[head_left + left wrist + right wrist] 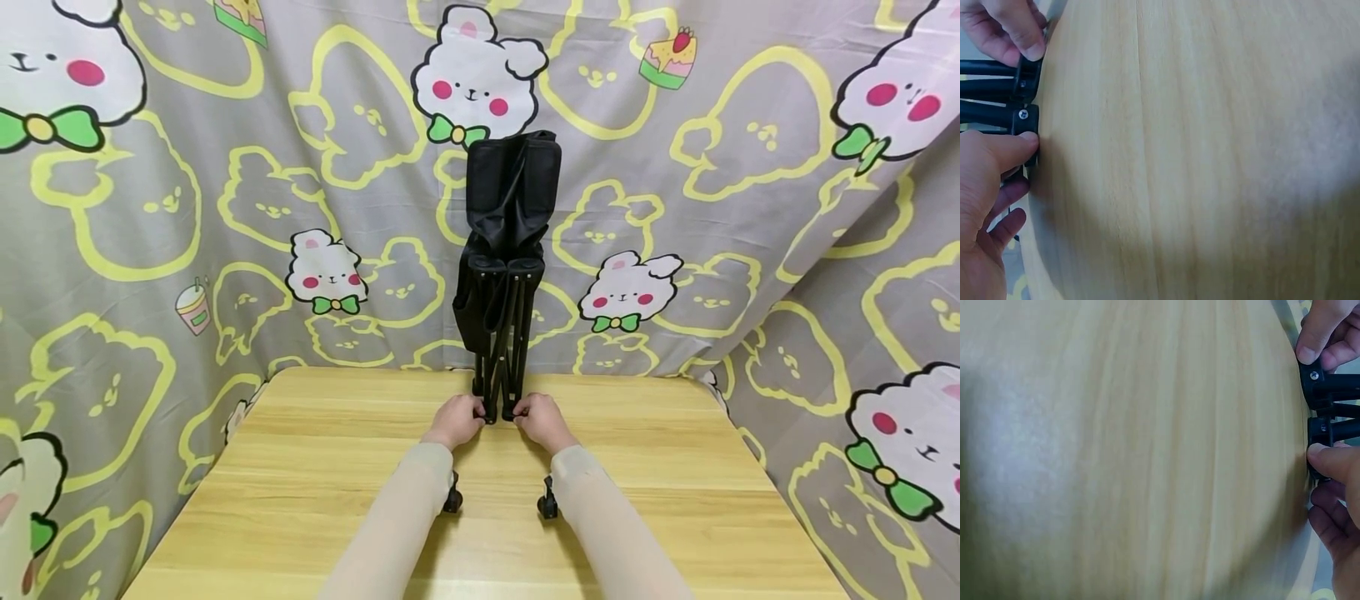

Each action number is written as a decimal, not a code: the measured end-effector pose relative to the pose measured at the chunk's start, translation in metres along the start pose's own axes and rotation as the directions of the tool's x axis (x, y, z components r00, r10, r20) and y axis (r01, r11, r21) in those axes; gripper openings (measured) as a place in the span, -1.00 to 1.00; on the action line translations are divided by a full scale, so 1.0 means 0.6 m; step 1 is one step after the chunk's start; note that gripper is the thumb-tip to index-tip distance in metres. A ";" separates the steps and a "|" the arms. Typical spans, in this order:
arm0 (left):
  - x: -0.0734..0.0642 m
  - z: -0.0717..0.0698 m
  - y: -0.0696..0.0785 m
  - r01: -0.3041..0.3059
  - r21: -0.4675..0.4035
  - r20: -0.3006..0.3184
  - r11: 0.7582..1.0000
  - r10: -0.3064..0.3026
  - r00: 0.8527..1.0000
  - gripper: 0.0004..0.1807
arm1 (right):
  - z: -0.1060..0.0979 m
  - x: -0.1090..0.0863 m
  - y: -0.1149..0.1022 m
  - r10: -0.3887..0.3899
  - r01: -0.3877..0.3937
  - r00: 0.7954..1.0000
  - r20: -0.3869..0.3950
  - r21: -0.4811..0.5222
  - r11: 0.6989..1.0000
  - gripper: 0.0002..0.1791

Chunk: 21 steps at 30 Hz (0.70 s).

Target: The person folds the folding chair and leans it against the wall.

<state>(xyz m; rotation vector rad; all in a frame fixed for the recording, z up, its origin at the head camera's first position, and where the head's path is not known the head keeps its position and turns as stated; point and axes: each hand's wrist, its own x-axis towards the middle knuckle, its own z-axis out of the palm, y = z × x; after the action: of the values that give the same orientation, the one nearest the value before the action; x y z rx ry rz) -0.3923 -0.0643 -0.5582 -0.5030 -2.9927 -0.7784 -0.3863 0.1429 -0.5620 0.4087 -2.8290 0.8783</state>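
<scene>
A black folding chair, collapsed into a narrow upright bundle, stands on the table's far half. Its fabric is bunched at the top, and thin crossed legs come together below. My left hand pinches the near left foot between thumb and fingers. On the other side, my right hand grips the near right foot the same way, thumb on top. The two feet sit side by side with a small gap, a screw showing on each. Behind these, the rear legs are partly hidden.
The wooden table extends toward me on both sides of my forearms. A grey curtain with rabbit prints hangs right behind the chair and along both sides. Small black wrist cameras sit under my sleeves.
</scene>
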 end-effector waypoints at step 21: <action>0.004 -0.030 0.001 -0.092 -0.058 -0.013 0.994 0.092 0.996 -0.73 | -0.038 0.006 0.011 0.041 -0.047 0.998 0.050 0.116 0.992 -0.77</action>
<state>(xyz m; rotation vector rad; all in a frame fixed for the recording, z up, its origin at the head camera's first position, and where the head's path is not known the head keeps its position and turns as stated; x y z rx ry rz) -0.3958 -0.0713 -0.5421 -0.6322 -2.9208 -0.8609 -0.3904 0.1603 -0.5456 0.3886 -2.8488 1.0608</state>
